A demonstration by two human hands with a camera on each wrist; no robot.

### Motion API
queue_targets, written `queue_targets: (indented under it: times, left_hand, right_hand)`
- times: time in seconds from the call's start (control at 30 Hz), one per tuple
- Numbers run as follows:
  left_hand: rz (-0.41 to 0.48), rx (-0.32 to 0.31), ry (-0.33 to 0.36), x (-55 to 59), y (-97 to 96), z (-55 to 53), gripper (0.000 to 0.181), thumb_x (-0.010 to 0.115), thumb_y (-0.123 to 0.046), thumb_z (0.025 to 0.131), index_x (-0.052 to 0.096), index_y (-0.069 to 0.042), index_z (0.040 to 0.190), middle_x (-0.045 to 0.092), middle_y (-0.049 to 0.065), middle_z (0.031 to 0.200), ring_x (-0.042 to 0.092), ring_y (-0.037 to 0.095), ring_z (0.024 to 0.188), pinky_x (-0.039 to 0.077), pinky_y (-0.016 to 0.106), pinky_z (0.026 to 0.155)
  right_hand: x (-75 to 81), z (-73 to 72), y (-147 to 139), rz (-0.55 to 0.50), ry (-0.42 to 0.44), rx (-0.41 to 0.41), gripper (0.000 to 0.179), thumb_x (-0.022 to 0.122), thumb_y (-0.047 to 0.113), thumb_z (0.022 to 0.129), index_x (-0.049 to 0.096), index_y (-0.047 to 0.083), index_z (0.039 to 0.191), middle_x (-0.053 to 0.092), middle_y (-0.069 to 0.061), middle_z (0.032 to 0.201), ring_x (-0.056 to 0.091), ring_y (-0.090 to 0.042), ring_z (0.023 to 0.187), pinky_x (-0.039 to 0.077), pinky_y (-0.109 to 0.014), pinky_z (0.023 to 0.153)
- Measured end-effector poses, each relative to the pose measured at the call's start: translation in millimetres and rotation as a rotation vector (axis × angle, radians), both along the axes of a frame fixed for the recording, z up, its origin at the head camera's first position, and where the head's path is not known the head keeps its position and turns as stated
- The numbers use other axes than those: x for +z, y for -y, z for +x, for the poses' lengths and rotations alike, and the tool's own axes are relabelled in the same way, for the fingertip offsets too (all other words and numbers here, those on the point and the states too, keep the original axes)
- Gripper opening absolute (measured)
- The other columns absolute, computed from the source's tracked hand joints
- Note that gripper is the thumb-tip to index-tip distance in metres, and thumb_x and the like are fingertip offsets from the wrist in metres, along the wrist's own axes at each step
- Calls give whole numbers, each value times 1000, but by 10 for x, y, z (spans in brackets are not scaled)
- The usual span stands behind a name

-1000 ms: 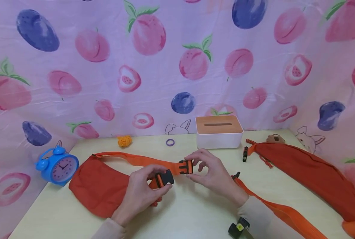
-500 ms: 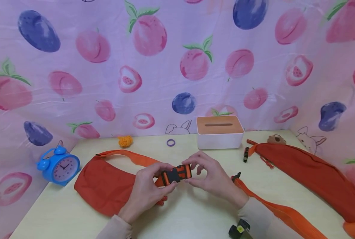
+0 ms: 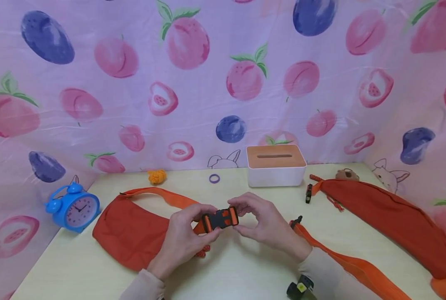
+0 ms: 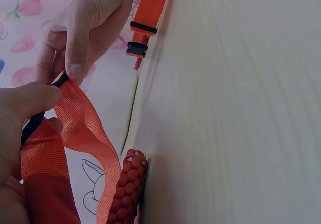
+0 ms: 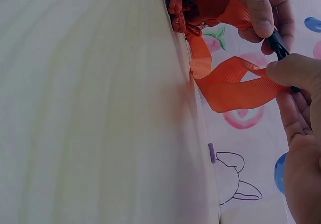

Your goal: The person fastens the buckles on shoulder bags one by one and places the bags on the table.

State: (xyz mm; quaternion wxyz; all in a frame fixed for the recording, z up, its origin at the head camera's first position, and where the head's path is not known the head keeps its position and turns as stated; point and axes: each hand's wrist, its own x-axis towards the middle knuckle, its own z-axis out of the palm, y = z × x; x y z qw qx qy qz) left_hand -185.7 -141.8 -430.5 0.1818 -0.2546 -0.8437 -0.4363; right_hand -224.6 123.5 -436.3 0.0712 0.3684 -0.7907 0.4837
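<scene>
A dark red bag (image 3: 129, 233) lies on the table in the head view, its orange strap (image 3: 166, 196) looping behind it. My left hand (image 3: 179, 237) pinches the black socket half of the strap's side-release buckle (image 3: 220, 219) between thumb and fingers. From the other side, my right hand (image 3: 266, 223) pinches the prong half at its webbing end. Both halves meet in one line, with the prongs inside the socket. In the right wrist view, the orange webbing (image 5: 235, 91) hangs in a loop from the buckle. A red braided cord (image 4: 128, 191) hangs below in the left wrist view.
Another red bag (image 3: 388, 225) lies at the right, with its loose strap (image 3: 354, 262) near my right forearm and a black buckle end (image 3: 308, 193). A blue alarm clock (image 3: 74, 208) stands left. Behind are a tissue box (image 3: 275, 175), a purple ring (image 3: 214, 178) and an orange lump (image 3: 157, 177).
The two buckle halves were apart a second ago. My left hand has moved right, bringing the socket onto the prongs, which have since slid deeper. The red bag has shifted slightly right.
</scene>
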Motion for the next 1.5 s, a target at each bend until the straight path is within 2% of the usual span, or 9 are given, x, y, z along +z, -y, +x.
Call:
queue_targets:
  times: [0.2,0.3,0.47,0.7,0.93,1.13,1.23,1.5]
  left_hand:
    - [6,-11,10,-2,4,-7,51,102,-11,80,78,-18,125,81,-9,110,75,5,91,66,30,87]
    - [8,-18,9,-10,7,-8,51,102,-11,80,78,-18,125,81,-8,111,76,6,91,66,31,86]
    - [9,-40,6,-29,10,-9,51,101,-11,81,78,-19,126,81,-8,112,76,6,92,67,32,87]
    - [21,-59,8,-38,14,-3,50,102,-12,81,78,-20,124,81,-9,111,76,7,93,67,32,87]
    - [29,-68,30,-31,-3,7,48,102,-12,80,80,-18,122,81,-8,111,77,6,92,67,30,86]
    - [34,-73,57,-27,-10,12,46,103,-12,79,81,-18,119,82,-8,109,76,5,90,67,34,86]
    - [41,-78,60,-29,-9,16,46,103,-12,79,81,-19,119,82,-8,109,77,5,90,68,38,86]
    - [40,-106,63,-55,-19,27,47,103,-13,80,80,-19,121,82,-9,108,76,6,91,68,38,87]
  right_hand:
    - [-15,-7,-22,-7,-37,-69,60,100,8,83,76,23,136,75,8,125,74,-24,105,64,-37,97]
    - [-21,-5,-29,-4,-51,-97,56,102,13,81,79,27,131,74,12,119,71,-22,102,63,-40,91]
    - [-29,-1,-31,-14,-39,-81,54,103,19,81,81,31,128,73,14,116,68,-16,100,61,-41,89]
    - [-41,2,-37,-31,-25,-42,51,102,18,83,82,25,129,75,12,118,71,-30,100,61,-41,87]
    - [-38,15,-31,-18,-26,-43,48,103,17,82,84,18,126,76,12,117,72,-22,97,62,-43,84]
    - [-48,26,-23,-10,-14,-48,49,103,20,80,85,21,126,78,11,116,70,-15,96,62,-40,83]
    - [-41,38,-13,-8,-1,-51,49,104,21,80,85,21,125,78,11,116,70,-14,96,62,-40,83]
    - [-47,50,27,-14,-9,-15,47,103,20,81,86,19,124,78,9,115,72,-20,96,64,-41,85]
